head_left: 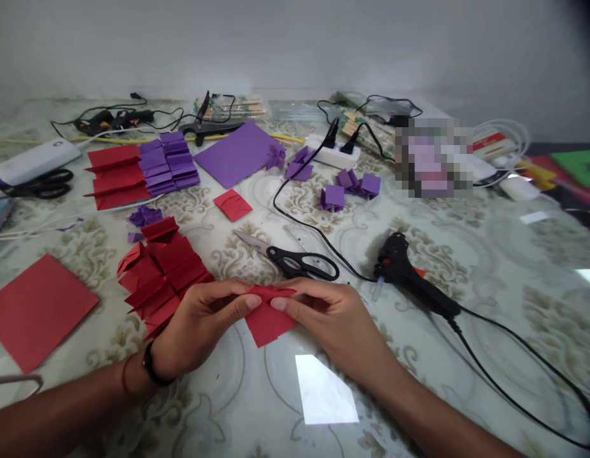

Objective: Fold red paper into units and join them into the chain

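Both hands meet over a small folded red paper piece point(269, 320) near the table's front. My left hand point(204, 324) pinches its left edge, thumb and fingers pressed together. My right hand point(330, 321) grips its right side in the same way. Just left of my left hand lies a heap of folded red paper pieces point(159, 273). Black-handled scissors point(295, 259) lie right behind the hands, blades pointing left.
A black glue gun point(412, 275) with its cable lies to the right. A red paper sheet point(35, 310) sits far left. Further back lie red and purple folded stacks point(142, 168), a purple sheet point(235, 154), small purple pieces point(349, 186), a power strip point(330, 151) and more scissors point(42, 184).
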Demonstrator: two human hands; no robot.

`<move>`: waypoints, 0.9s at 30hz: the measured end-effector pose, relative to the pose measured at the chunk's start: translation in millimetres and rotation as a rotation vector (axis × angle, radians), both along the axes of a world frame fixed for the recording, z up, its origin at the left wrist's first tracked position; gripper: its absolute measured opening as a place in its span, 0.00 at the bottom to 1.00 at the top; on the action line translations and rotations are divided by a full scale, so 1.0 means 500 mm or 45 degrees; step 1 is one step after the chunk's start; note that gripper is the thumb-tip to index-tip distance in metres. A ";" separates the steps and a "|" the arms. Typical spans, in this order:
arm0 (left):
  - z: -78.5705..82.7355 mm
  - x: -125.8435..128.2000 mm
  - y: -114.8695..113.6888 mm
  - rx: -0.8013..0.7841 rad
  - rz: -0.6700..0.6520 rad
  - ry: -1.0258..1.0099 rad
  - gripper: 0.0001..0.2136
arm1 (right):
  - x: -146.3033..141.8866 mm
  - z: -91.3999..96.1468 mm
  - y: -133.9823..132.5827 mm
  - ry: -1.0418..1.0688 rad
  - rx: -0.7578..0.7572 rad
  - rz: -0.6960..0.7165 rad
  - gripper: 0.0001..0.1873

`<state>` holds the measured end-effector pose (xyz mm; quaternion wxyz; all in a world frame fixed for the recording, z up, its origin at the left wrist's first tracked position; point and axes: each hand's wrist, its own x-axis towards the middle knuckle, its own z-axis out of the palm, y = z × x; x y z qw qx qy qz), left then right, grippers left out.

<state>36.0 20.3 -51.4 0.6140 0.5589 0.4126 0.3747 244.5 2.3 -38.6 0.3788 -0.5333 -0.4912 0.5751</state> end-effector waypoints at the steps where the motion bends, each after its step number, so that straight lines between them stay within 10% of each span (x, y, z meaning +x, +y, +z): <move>1: -0.002 0.002 -0.001 -0.023 0.039 -0.028 0.06 | 0.001 0.002 0.000 -0.032 0.034 -0.018 0.08; 27: 0.007 0.008 -0.009 -0.186 0.071 -0.182 0.09 | -0.004 0.004 -0.007 -0.075 0.098 -0.100 0.15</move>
